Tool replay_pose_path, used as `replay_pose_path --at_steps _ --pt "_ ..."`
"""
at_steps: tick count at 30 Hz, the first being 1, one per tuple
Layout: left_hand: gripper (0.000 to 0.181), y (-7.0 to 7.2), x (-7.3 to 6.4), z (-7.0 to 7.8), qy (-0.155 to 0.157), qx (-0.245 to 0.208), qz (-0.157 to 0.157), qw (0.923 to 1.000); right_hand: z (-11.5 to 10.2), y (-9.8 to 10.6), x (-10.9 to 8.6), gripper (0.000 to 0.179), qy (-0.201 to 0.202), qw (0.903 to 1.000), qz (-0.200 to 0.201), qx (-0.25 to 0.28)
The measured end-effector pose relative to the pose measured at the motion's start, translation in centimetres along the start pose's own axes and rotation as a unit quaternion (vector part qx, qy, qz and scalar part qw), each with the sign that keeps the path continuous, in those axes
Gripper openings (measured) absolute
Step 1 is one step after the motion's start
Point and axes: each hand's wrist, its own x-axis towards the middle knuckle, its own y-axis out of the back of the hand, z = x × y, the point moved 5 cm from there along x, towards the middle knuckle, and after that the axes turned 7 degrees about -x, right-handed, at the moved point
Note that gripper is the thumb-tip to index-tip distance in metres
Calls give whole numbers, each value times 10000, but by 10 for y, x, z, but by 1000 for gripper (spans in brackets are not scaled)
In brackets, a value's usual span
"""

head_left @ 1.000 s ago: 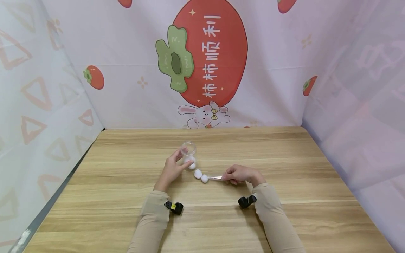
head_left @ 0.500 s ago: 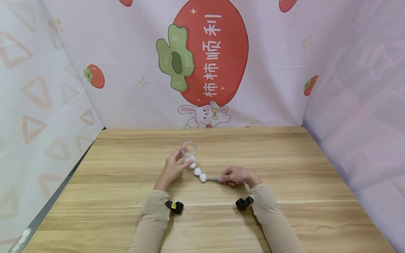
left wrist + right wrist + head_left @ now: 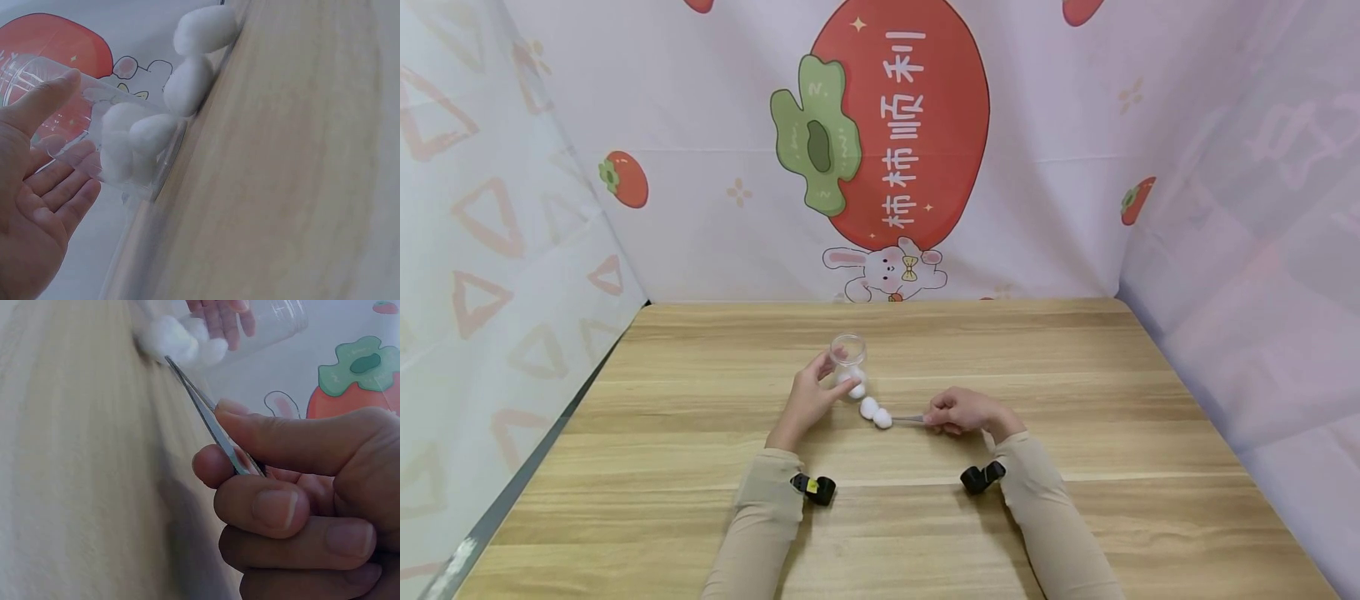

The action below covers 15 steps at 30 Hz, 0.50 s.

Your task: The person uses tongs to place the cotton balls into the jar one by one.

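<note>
My left hand holds a clear jar upright on the table, thumb on the near side and fingers round the far side. Several white cotton balls lie at the jar's bottom. Right of the jar, two more cotton balls rest on the wood side by side: one nearer the jar and one farther right. My right hand pinches metal tweezers between thumb and forefinger, the other fingers curled below. The tweezer tips sit right at the farther-right cotton ball, their arms narrowly spread.
The wooden table runs back to a white cloth printed with persimmons and a rabbit. Cloth walls also stand at left and right. Each sleeved wrist wears a black camera.
The tweezers dipped slightly left to the nearer-right cotton ball, then shifted a little back; that ball now sits slightly left, against the other. My left hand and jar stayed put.
</note>
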Motion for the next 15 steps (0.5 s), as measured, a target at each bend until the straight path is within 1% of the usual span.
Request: replay_pose_path --at_steps 4,5,11,12,15 --pt "59 -1 -1 3 90 8 26 10000 2 7 -4 33 14 9999 103 -36" --pt "59 -1 -2 6 120 22 14 9999 3 8 -5 33 -6 9999 117 -32" --pt "57 1 -11 36 149 107 -92 9998 10 11 -6 33 -252 9996 119 55" --pt "56 1 -12 40 142 109 -94 9998 10 11 -7 33 -299 9995 120 68" --pt "56 1 -13 41 153 113 -80 9998 11 12 -7 33 -423 9990 140 69"
